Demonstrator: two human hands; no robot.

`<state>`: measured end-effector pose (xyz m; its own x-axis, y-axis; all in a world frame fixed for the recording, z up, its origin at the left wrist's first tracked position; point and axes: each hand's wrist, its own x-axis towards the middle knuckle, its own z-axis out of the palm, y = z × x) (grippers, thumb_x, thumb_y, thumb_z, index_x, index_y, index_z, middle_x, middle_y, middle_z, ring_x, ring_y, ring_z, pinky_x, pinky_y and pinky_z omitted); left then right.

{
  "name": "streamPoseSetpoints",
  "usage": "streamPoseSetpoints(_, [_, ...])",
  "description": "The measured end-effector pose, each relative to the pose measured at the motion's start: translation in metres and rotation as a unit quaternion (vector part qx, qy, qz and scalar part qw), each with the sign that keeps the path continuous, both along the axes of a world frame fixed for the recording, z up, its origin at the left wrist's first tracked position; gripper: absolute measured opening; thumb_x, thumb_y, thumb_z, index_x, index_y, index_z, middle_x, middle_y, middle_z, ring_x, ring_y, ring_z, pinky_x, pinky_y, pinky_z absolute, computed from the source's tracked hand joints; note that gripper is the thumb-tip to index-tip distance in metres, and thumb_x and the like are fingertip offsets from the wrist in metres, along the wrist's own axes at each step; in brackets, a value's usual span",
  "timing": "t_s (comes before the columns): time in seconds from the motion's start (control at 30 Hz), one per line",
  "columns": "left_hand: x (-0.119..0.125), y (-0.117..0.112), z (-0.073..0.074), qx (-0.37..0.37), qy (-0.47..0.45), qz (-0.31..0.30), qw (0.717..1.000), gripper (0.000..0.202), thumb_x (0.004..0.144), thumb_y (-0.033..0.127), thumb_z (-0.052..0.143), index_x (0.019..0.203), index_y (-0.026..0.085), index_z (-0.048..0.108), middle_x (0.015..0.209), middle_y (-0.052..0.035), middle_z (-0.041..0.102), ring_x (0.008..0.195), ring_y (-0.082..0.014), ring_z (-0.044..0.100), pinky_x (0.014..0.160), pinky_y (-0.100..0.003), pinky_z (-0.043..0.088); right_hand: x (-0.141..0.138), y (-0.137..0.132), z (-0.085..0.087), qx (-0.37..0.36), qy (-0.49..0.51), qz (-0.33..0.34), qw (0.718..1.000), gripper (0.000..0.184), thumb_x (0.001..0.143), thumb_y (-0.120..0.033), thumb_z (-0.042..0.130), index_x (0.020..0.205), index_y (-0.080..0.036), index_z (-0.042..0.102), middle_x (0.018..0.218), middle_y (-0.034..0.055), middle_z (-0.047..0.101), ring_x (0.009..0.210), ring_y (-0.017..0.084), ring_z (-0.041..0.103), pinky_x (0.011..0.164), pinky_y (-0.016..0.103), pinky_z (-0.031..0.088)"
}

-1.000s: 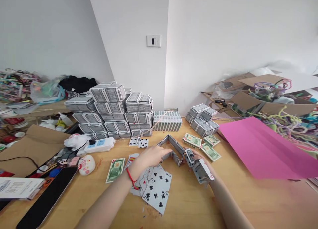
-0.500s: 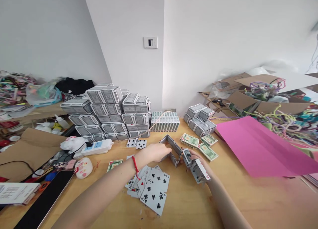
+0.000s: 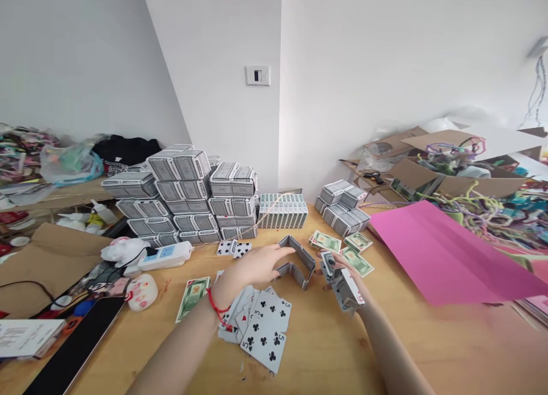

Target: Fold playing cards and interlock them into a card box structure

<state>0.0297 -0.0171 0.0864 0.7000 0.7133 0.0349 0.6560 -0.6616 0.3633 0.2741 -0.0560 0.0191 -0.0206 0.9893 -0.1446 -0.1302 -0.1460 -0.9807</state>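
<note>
My left hand (image 3: 252, 267) reaches over loose face-up playing cards (image 3: 260, 323) and touches the left wall of a small standing card structure (image 3: 298, 260) on the wooden table (image 3: 325, 349). Its fingers are curled against the cards. A red string circles that wrist. My right hand (image 3: 342, 275) sits just right of the structure, closed on a small stack of cards (image 3: 347, 289) held on edge. Green money-print cards (image 3: 342, 248) lie flat behind it.
Stacks of card decks (image 3: 192, 198) stand at the back, more decks (image 3: 342, 206) to the right. A pink paper sheet (image 3: 445, 258) covers the right side. A power strip (image 3: 165, 255), a small toy (image 3: 140, 292) and a dark flat device (image 3: 72, 349) lie left. Cardboard boxes with pipe cleaners (image 3: 462, 166) sit far right.
My left hand stays at the structure's left wall, shifting slightly. The right hand with its cards has barely moved. The camera drifted a little.
</note>
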Motion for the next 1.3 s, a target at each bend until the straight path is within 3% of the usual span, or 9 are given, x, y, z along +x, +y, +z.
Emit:
streamPoseSetpoints(0.17, [-0.012, 0.004, 0.004, -0.172, -0.218, 0.138, 0.951, 0.035, 0.087, 0.034, 0.033, 0.109, 0.020, 0.056, 0.098, -0.0063, 0.063, 0.072, -0.0145, 0.061, 0.064, -0.028, 0.049, -0.002, 0.011, 0.017, 0.012, -0.094, -0.038, 0.995, 0.048, 0.070, -0.038, 0.054, 0.116, -0.024, 0.051, 0.088, 0.0039, 0.064, 0.071, 0.022, 0.063, 0.056, 0.034, 0.052])
streamPoseSetpoints(0.3, [-0.004, 0.001, 0.009, -0.286, -0.313, 0.119, 0.898, 0.045, 0.085, 0.047, 0.034, 0.115, 0.017, 0.050, 0.111, -0.0114, 0.057, 0.081, -0.0164, 0.061, 0.065, -0.029, 0.051, -0.018, 0.030, 0.042, 0.110, -0.321, -0.114, 0.934, 0.045, 0.067, -0.039, 0.056, 0.108, -0.021, 0.056, 0.104, 0.0061, 0.060, 0.091, 0.025, 0.058, 0.083, 0.040, 0.043])
streamPoseSetpoints(0.4, [0.006, -0.006, 0.013, -0.218, -0.290, 0.076, 0.929, 0.057, 0.073, 0.048, 0.056, 0.122, 0.022, 0.044, 0.125, -0.0109, 0.047, 0.094, -0.0193, 0.057, 0.075, -0.031, 0.049, -0.033, 0.041, 0.055, 0.152, -0.400, -0.133, 0.894, 0.044, 0.068, -0.038, 0.055, 0.107, -0.020, 0.056, 0.109, 0.0082, 0.055, 0.102, 0.025, 0.052, 0.092, 0.040, 0.036])
streamPoseSetpoints(0.5, [0.011, -0.011, 0.014, -0.154, -0.229, 0.065, 0.959, 0.070, 0.061, 0.047, 0.068, 0.123, 0.025, 0.044, 0.119, -0.0092, 0.051, 0.087, -0.0196, 0.058, 0.073, -0.031, 0.048, -0.044, 0.045, 0.059, 0.181, -0.411, -0.144, 0.882, 0.049, 0.068, -0.036, 0.056, 0.113, -0.021, 0.050, 0.115, 0.0094, 0.051, 0.105, 0.025, 0.050, 0.092, 0.040, 0.037])
streamPoseSetpoints(0.6, [0.010, -0.011, 0.014, -0.162, -0.211, 0.062, 0.962, 0.049, 0.072, 0.047, 0.059, 0.114, 0.023, 0.053, 0.099, -0.0062, 0.060, 0.077, -0.0176, 0.059, 0.067, -0.030, 0.048, -0.050, 0.042, 0.062, 0.212, -0.396, -0.141, 0.882, 0.064, 0.065, -0.033, 0.059, 0.124, -0.021, 0.038, 0.120, 0.0104, 0.046, 0.110, 0.025, 0.047, 0.091, 0.040, 0.037])
streamPoseSetpoints(0.8, [0.011, -0.011, 0.020, -0.145, -0.379, 0.110, 0.907, 0.050, 0.079, 0.037, 0.053, 0.125, 0.023, 0.039, 0.121, -0.0100, 0.051, 0.098, -0.0198, 0.055, 0.076, -0.031, 0.050, -0.058, 0.019, 0.079, 0.254, -0.335, 0.020, 0.907, 0.092, 0.067, -0.023, 0.059, 0.138, -0.027, 0.001, 0.131, 0.0116, 0.041, 0.096, 0.021, 0.055, 0.082, 0.038, 0.045])
streamPoseSetpoints(1.0, [0.020, -0.017, 0.020, -0.100, -0.376, 0.137, 0.911, 0.036, 0.076, 0.024, 0.056, 0.112, 0.023, 0.053, 0.099, -0.0039, 0.062, 0.090, -0.0192, 0.058, 0.074, -0.030, 0.050, -0.074, 0.005, 0.081, 0.305, -0.314, 0.100, 0.894, 0.100, 0.068, -0.017, 0.057, 0.137, -0.026, -0.015, 0.143, 0.0149, 0.022, 0.117, 0.025, 0.043, 0.090, 0.041, 0.041])
streamPoseSetpoints(1.13, [0.018, -0.011, 0.016, -0.077, -0.428, 0.196, 0.879, 0.031, 0.077, 0.020, 0.052, 0.108, 0.022, 0.055, 0.101, -0.0039, 0.061, 0.087, -0.0177, 0.059, 0.068, -0.026, 0.052, -0.076, 0.005, 0.081, 0.309, -0.358, 0.034, 0.880, 0.096, 0.071, -0.027, 0.060, 0.138, -0.026, -0.009, 0.144, 0.0110, 0.020, 0.129, 0.026, 0.027, 0.100, 0.045, 0.031])
streamPoseSetpoints(1.3, [0.016, -0.004, 0.013, -0.076, -0.556, 0.292, 0.775, 0.061, 0.079, 0.026, 0.050, 0.132, 0.029, 0.020, 0.087, -0.0004, 0.055, 0.060, -0.0085, 0.056, 0.055, -0.024, 0.055, -0.067, 0.008, 0.075, 0.175, -0.388, -0.053, 0.903, 0.092, 0.071, -0.043, 0.058, 0.140, -0.021, 0.001, 0.140, 0.0152, 0.029, 0.123, 0.032, 0.035, 0.094, 0.049, 0.035])
